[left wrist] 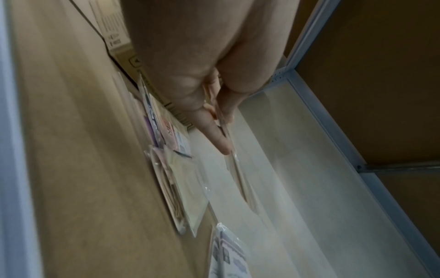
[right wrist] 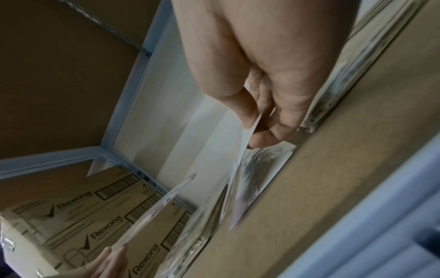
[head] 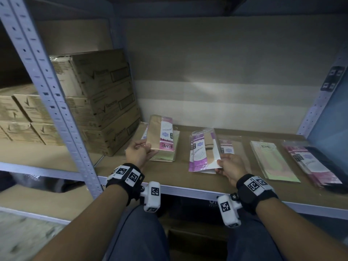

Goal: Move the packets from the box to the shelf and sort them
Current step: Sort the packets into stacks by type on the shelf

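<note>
My left hand [head: 147,150] grips the near end of a tan packet with a pink ENE label [head: 161,135] and holds it tilted above a pile of like packets [head: 167,156] at the shelf's left. In the left wrist view the fingers [left wrist: 218,131] pinch this packet [left wrist: 237,171], which shows edge-on. My right hand [head: 220,163] pinches the near corner of a purple and white packet [head: 205,147], lifted over a purple pile [head: 197,167]. The right wrist view shows thumb and fingers [right wrist: 262,129] clamped on that packet [right wrist: 241,156].
On the brown shelf board [head: 180,178] more piles lie to the right: a pink-labelled packet [head: 228,146], a pale green pile [head: 273,161] and a pink and dark pile [head: 310,162]. Stacked cardboard cartons [head: 101,95] stand at the left, behind a grey post [head: 47,91].
</note>
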